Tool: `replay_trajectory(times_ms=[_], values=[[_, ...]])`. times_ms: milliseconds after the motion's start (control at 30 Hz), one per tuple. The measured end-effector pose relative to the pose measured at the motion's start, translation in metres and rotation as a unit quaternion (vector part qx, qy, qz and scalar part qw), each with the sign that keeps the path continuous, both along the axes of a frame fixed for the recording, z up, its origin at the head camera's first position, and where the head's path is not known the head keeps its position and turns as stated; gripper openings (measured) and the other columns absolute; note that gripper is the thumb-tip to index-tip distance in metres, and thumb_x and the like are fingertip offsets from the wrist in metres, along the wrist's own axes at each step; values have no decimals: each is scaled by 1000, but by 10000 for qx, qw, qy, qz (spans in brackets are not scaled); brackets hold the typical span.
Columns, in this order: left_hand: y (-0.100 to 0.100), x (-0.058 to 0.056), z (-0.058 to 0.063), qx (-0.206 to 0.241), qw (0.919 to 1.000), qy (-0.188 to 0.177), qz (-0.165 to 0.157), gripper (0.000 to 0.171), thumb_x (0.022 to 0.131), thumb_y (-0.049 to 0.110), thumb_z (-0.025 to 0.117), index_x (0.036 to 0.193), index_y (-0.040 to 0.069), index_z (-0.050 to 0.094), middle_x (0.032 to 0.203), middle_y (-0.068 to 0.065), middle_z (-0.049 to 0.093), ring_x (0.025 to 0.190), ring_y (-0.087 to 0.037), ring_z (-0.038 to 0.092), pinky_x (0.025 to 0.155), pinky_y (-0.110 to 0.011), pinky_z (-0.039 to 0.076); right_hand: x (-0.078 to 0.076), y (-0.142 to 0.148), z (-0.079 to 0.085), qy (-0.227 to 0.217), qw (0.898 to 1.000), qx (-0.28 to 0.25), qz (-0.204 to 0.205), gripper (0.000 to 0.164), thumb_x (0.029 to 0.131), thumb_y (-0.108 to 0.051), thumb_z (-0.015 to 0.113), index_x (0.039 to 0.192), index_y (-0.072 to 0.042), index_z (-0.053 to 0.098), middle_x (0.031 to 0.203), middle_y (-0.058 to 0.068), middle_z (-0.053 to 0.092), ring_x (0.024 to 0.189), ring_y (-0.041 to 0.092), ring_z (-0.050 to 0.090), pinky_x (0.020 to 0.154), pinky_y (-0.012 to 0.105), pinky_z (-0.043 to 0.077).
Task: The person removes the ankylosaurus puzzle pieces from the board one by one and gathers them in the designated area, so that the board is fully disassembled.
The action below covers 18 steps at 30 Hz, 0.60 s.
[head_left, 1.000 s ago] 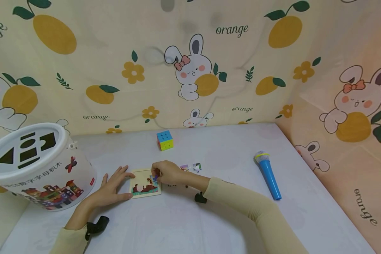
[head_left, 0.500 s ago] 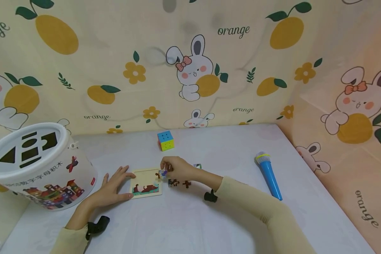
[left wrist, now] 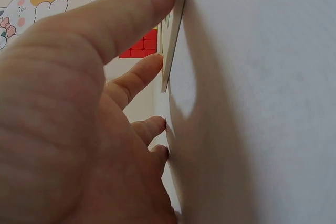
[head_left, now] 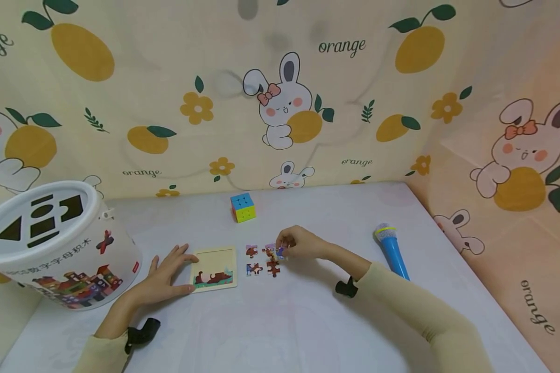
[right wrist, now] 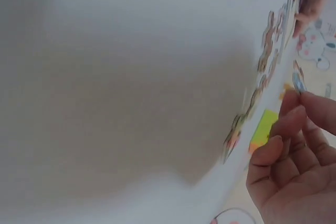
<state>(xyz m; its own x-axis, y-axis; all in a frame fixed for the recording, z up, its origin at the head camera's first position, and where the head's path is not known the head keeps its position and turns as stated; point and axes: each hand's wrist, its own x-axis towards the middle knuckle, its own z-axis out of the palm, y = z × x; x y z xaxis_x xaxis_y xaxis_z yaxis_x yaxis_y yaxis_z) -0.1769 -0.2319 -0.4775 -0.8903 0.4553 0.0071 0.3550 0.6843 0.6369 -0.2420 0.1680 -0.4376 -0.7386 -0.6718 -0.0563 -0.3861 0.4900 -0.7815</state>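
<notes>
Puzzle board point(head_left: 218, 259) lies flat on the tabletop point(head_left: 214, 331), approx. square so no clear long axis; its top & bottom edges run roughly L–R, slightly tilted. Brown animal pic point(head_left: 213, 278) fills the board's lower strip, long axis L–R; upper part bare wood. L hand point(head_left: 170, 277) spread at the board's left edge, thumb & index tips touching it. R hand point(head_left: 304, 243), right of the board, pinches a puzzle pc point(right wrist: 299, 80) btwn thumb & index, held off the tabletop; seen nearly edge-on in the R wrist view, its long axis runs from the fingertips toward the board. Loose pcs point(head_left: 251, 252) lie flat btwn board & R hand, knobs pointing various ways. Cube point(head_left: 243, 207) behind the board, bucket point(head_left: 74, 259) left of it, toy mic point(head_left: 389, 246) well right.
</notes>
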Motion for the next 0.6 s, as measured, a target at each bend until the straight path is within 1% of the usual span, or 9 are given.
replay_trajectory(times_ms=[133,200,333,600], values=[[0,0,0,-3,10000,-2,0,58,82,39,79,131,20,54,159,-30,20,146,-54,3,102,-79,-13,2,13,-1,-198,9998,55,51,12,85,8,67,94,1,69,79,1,61,70,10,54,62,22,50],[0,0,0,8,10000,3,-7,58,82,39,79,131,20,54,159,-30,20,146,-54,3,102,-79,-14,4,18,0,-366,9993,80,59,11,85,8,67,94,2,69,78,1,61,70,10,53,62,22,48],[0,0,0,35,10000,13,-21,58,81,38,79,131,19,54,159,-30,20,146,-54,2,102,-78,-14,8,23,-2,-649,9977,153,94,11,86,8,67,95,4,69,78,2,63,70,10,54,62,21,48],[0,1,0,37,10000,36,-24,58,82,38,78,131,17,54,159,-31,20,146,-54,3,101,-79,-14,11,26,-5,-652,9976,101,195,12,87,8,67,98,7,68,76,7,62,66,9,51,60,20,44]])
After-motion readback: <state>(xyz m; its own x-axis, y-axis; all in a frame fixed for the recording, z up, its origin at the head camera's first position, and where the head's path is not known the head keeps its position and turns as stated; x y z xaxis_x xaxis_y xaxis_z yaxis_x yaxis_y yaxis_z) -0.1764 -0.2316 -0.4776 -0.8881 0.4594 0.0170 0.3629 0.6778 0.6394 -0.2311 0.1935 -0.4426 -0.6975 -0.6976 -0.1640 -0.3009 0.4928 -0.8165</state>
